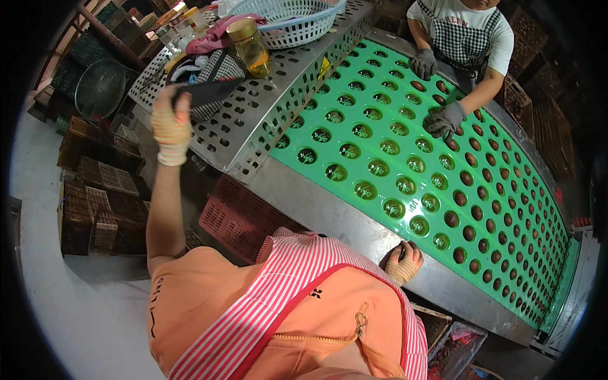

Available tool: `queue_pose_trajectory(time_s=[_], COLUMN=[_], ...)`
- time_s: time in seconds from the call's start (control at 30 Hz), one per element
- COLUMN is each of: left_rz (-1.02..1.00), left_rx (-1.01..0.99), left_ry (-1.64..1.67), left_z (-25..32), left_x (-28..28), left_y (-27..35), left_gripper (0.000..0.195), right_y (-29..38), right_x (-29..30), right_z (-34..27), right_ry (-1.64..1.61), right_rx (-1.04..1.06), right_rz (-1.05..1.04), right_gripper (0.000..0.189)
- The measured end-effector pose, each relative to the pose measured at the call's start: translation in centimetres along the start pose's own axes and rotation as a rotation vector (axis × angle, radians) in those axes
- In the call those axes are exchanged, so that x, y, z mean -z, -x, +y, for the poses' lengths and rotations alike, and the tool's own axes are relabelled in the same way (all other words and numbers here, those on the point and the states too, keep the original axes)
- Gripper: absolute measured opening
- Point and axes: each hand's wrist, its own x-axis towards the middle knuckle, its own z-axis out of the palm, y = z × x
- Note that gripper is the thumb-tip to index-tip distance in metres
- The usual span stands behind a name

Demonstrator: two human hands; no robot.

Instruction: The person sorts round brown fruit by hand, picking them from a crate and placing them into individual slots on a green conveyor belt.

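Note:
My left hand (172,121), in a striped knit glove, is raised over the perforated metal table and grips a dark flat thing (209,92), blurred, beside a checkered cloth bag (221,71). My right hand (403,263), in a similar glove with dark fingertips, lies at the metal edge of the machine (327,204); whether it holds something cannot be told. Beyond that edge spreads a green plastic sheet (327,133) with rows of round cups. Cups towards the right hold brown egg-shaped things (459,198); those at the left show only embossed bottoms.
Across the sheet, a co-worker (456,38) in grey gloves touches the cups. A lidded glass jar (249,47), a pink cloth (223,33) and a light-blue plastic basket (299,23) stand on the perforated table. Below are a red crate (237,213) and stacked brown crates (102,209).

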Motion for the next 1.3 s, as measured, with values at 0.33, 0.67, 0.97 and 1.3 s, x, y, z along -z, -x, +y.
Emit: queue_pose_trajectory(time_s=[0.33, 0.67, 0.97, 1.3], left_rz=[-0.351, -0.555, -0.615, -1.850], left_rx=[-0.400, -0.039, 0.266, 0.218], left_ry=[-0.098, 0.010, 0.677, 1.520], left_z=[-0.7, 1.0, 12.4, 32.6], left_x=[-7.3, -3.5, -8.6, -11.9], left_y=[9.2, 9.8, 9.7, 20.8], left_gripper=[0.031, 0.030, 0.029, 0.088], right_y=[-0.1, 0.1, 0.2, 0.4], right_x=[0.0, -0.7, 0.3, 0.4], right_z=[0.4, 0.1, -0.3, 2.5], right_ry=[0.008, 0.027, 0.111, -0.019], right_rx=[0.020, 0.028, -0.020, -0.048], right_rz=[-0.019, -0.014, -0.023, 0.113], right_gripper=[0.022, 0.022, 0.027, 0.029])
